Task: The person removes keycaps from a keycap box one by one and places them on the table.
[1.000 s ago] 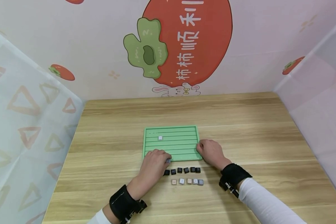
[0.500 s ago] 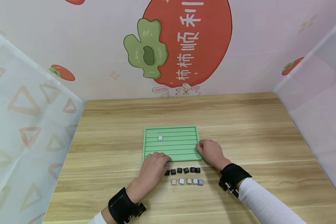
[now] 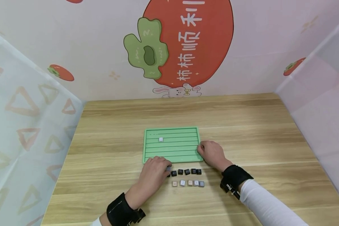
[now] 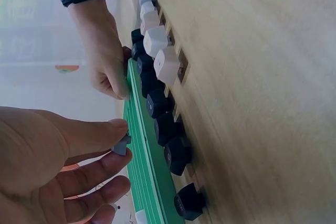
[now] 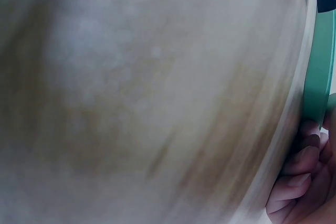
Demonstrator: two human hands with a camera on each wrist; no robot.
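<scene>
My left hand (image 3: 154,172) pinches a grey keycap (image 4: 122,145) between thumb and forefinger, just off the near edge of a green grooved board (image 3: 172,151). The other fingers of that hand are loosely bent. At the board's right edge, my right hand (image 3: 213,155) grips the rim, thumb on top and fingers curled below, as the right wrist view shows at the green edge (image 5: 319,72). One white keycap (image 3: 161,139) sits on the board's upper left part. Close under the left hand runs a row of black keycaps (image 3: 187,171), its left end partly hidden by the fingers.
Nearer the person, a second row holds beige, white and grey keycaps (image 3: 190,183). The wooden table (image 3: 243,125) is bounded by a printed cloth at the back (image 3: 101,47) and by cloth sides. Black bands with cameras (image 3: 121,208) are strapped on both wrists.
With the grey keycap in its fingers, the left hand has drawn slightly back from the board toward the person and the black row. The right hand stays at the board's edge.
</scene>
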